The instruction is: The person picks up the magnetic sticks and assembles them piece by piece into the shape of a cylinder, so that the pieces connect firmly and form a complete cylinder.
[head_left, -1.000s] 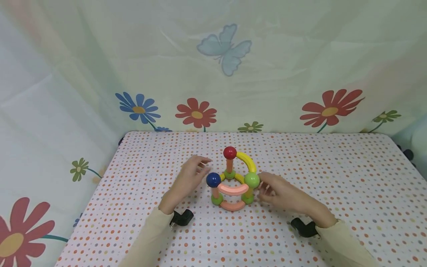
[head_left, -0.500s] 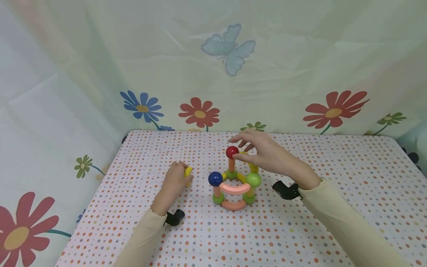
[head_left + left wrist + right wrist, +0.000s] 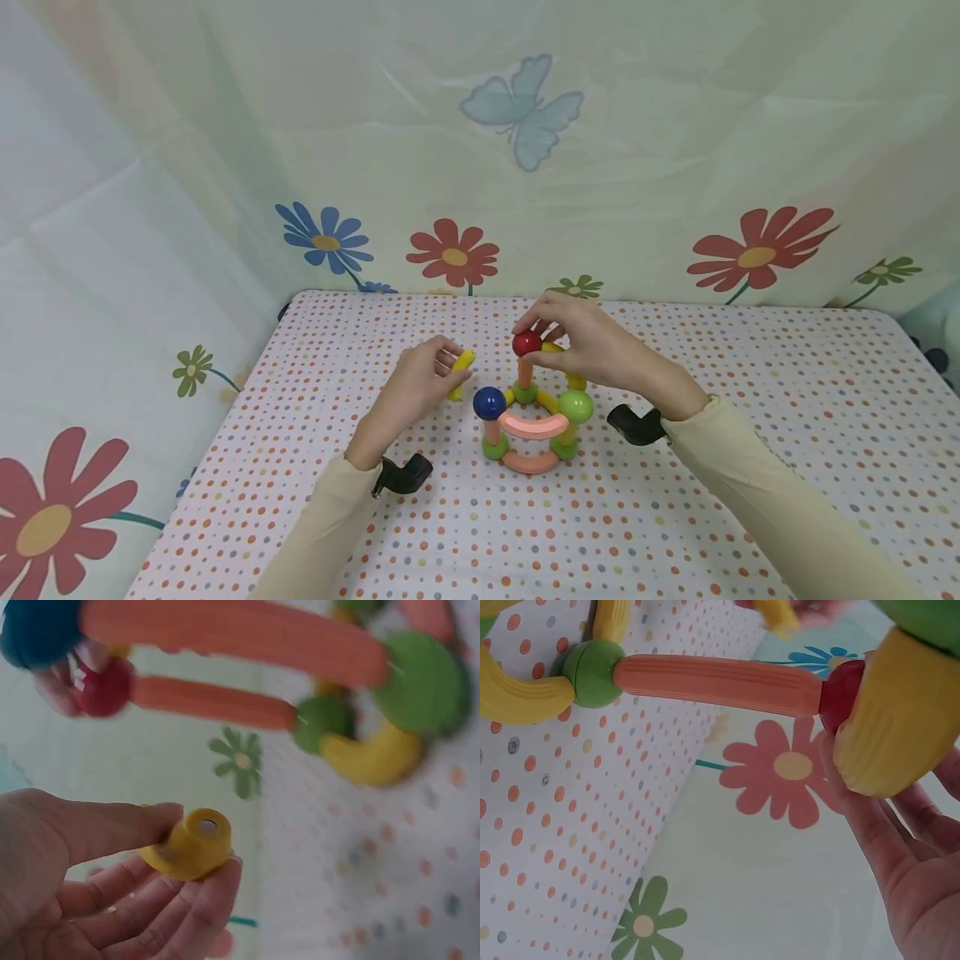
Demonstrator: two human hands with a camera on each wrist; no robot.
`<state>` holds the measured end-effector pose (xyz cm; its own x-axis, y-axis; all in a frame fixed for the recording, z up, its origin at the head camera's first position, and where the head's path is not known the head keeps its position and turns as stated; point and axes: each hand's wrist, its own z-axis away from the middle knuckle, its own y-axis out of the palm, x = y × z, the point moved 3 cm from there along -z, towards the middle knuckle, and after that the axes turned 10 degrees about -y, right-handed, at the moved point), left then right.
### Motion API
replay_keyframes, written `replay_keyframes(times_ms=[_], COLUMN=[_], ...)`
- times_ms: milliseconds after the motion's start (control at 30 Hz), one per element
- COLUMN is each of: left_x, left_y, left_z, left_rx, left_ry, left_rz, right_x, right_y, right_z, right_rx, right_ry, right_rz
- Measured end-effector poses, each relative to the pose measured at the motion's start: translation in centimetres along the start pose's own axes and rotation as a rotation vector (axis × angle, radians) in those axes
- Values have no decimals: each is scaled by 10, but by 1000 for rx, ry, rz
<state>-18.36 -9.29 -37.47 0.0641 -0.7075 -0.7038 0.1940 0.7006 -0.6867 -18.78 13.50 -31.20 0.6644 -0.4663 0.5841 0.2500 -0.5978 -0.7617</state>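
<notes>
My left hand (image 3: 416, 375) pinches a yellow curved magnetic stick (image 3: 187, 851) between thumb and fingers; a round metal spot shows on its end in the left wrist view. It is held apart from the toy frame, to its left. The frame is made of balls and sticks, with green balls at the base and upright sticks above them. My right hand (image 3: 600, 346) pinches the red ball (image 3: 527, 344) atop the rear orange stick (image 3: 720, 684). A blue ball (image 3: 490, 403) and a light green ball (image 3: 576, 407) top the front corners, joined by a pink curved stick (image 3: 533, 427).
The frame stands mid-table on a dotted cloth (image 3: 480, 533). Another yellow curved stick (image 3: 896, 712) runs from the red ball to the light green one. Behind the table hangs a flowered curtain (image 3: 615, 150). Black camera mounts (image 3: 405, 475) are on both wrists.
My left hand picked up the yellow curved stick from the left and brought it back toward the frame. My right hand moved from beside the light green ball to the red ball and now pinches it.
</notes>
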Motion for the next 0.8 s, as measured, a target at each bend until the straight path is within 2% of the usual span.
replay_keyframes(times_ms=[167, 300, 500, 700, 800], left_x=[-35, -48, -46, -33, -29], left_y=[-6, -5, -6, -10, -12], left_z=[4, 5, -1, -10, -15], left_rx=[20, 60, 113, 306, 399], left_ry=[105, 156, 168, 109, 80], left_rz=[18, -7, 28, 223, 294], right_x=[-1, -2, -3, -2, 4], right_y=[0, 0, 0, 0, -1], right_z=[0, 1, 1, 2, 6], right_rx=[-11, -5, -3, -13, -66], right_ry=[-25, -19, -15, -35, -68], right_rz=[3, -1, -18, -2, 47])
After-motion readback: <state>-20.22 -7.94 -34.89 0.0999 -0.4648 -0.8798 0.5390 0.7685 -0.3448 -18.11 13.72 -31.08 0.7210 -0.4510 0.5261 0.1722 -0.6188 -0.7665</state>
